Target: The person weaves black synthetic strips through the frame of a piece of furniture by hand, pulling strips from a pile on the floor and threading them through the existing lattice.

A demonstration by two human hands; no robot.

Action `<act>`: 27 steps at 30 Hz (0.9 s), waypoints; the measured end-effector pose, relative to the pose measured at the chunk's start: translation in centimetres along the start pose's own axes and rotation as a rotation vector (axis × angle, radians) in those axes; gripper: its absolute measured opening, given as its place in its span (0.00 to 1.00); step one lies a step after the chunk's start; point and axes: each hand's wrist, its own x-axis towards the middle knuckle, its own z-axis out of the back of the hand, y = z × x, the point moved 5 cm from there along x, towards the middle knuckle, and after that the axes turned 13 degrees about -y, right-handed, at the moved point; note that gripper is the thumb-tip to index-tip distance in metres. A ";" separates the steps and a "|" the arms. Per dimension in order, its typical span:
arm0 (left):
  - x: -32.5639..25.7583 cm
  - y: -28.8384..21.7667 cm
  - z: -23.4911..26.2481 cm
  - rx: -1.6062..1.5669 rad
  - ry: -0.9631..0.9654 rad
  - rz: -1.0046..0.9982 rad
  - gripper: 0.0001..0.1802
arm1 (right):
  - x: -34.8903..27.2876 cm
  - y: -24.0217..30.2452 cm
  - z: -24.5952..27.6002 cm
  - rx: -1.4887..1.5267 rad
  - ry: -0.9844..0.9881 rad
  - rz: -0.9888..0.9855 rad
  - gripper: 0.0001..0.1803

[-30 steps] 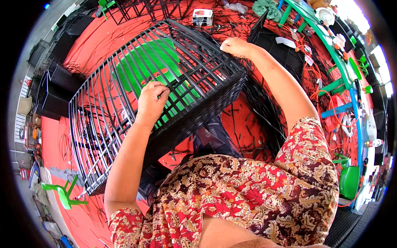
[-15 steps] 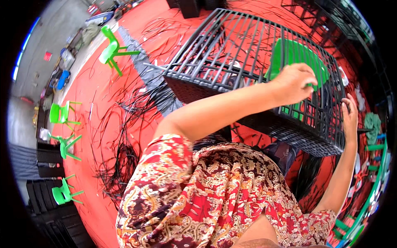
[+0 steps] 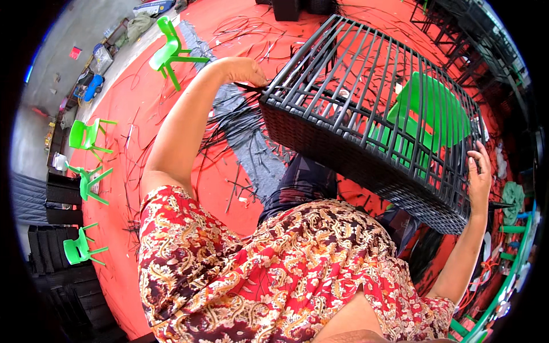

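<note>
Left hand (image 3: 245,71) curled at the black woven frame's (image 3: 351,151) left corner, I can't make out whether it grips the dark strip (image 3: 247,87) there. My right hand (image 3: 479,174), fingers apart, rests against the frame's right end. Beneath the frame are my legs (image 3: 303,180); beyond its bars, a green chair (image 3: 433,107).

The left hand (image 3: 245,70) curls at the left corner of a black barred frame (image 3: 343,140); the right hand (image 3: 479,176) spreads loosely at its right end. A green chair (image 3: 437,106) shows through the bars, above a red floor (image 3: 123,228).
</note>
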 end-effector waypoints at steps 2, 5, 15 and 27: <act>0.4 -0.8 -1.2 -0.142 0.051 0.023 0.15 | -0.1 -0.5 1.3 -0.011 0.004 0.017 0.10; 1.5 1.5 0.0 0.568 -0.080 -0.993 0.13 | -1.1 -3.7 3.3 -0.118 -0.007 0.026 0.10; 3.2 -0.9 0.6 -0.194 0.045 0.052 0.04 | -6.0 -20.7 12.1 -0.046 -0.048 -0.661 0.12; 4.8 -1.8 1.8 -0.186 -0.112 0.073 0.05 | -4.8 -23.5 8.3 -0.089 0.111 -0.784 0.20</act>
